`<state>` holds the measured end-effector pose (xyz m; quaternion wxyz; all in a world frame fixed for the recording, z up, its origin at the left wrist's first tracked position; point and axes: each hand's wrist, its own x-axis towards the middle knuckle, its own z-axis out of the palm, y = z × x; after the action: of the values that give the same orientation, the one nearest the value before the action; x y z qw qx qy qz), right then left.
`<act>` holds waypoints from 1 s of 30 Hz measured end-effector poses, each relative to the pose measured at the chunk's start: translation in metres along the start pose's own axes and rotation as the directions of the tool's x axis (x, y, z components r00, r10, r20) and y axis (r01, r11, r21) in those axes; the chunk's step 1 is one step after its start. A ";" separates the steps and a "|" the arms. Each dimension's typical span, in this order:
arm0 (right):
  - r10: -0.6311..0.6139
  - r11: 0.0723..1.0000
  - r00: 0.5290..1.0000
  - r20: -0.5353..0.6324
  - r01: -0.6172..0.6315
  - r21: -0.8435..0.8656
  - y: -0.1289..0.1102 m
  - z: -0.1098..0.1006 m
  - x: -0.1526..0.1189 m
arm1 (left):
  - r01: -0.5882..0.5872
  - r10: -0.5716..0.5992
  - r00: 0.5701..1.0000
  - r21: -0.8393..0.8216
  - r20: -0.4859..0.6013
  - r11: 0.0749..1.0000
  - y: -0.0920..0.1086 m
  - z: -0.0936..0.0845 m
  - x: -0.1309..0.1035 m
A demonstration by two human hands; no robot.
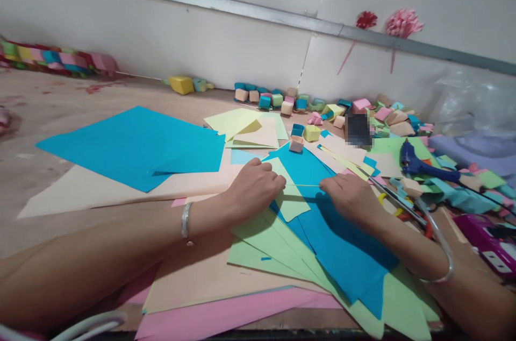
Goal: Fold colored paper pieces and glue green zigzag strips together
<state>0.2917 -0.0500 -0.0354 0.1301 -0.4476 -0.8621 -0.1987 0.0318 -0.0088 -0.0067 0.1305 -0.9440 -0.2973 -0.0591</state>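
Between my two hands runs a thin yellow-green paper strip (303, 185), stretched nearly level. My left hand (256, 186) is closed, pinching its left end. Its right end is pinched in my closed right hand (347, 197). Below the strip lies a small light green paper piece (291, 202), over blue paper sheets (350, 255). More light green sheets (278, 252) fan out under the left forearm. Beside my right wrist lie scissors (397, 198), partly hidden by the wrist, with orange and yellow near their handles.
A large blue sheet (133, 147) lies at left. Small folded paper boxes (277, 99) line the wall. At right are a blue glue gun (427, 166), paper scraps (455, 196) and a magenta power strip (486, 241). Two paper flowers (404, 23) hang on the wall rail.
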 end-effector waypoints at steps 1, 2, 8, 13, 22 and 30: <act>-0.009 1.000 1.000 0.003 0.009 -0.004 0.000 0.000 0.000 | 0.005 -0.005 1.000 -0.001 0.001 1.000 -0.001 0.000 0.000; -0.017 1.000 1.000 0.007 0.017 -0.002 -0.001 0.000 0.001 | 0.012 -0.012 1.000 -0.002 -0.003 1.000 -0.001 0.001 0.000; 0.019 0.998 1.000 -0.002 -0.018 0.057 -0.004 0.003 0.001 | 0.038 -0.038 0.999 0.006 -0.037 0.999 -0.003 0.002 0.000; 0.087 0.996 0.995 -0.044 -0.085 0.040 -0.003 0.006 -0.003 | 0.027 -0.026 0.999 0.029 -0.031 0.999 -0.001 0.002 0.001; 0.028 1.000 0.999 -0.034 -0.028 0.009 -0.004 -0.001 0.001 | 0.105 -0.110 0.993 -0.097 -0.047 0.990 -0.004 0.009 0.001; 0.304 0.854 0.934 0.187 -0.354 0.380 0.005 -0.005 0.000 | 0.180 -0.184 0.983 -0.183 -0.005 0.966 -0.014 0.015 0.003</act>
<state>0.2957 -0.0495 -0.0298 0.2006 -0.5627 -0.8010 0.0379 0.0270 0.0083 -0.0174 0.0409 -0.9199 -0.3748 -0.1082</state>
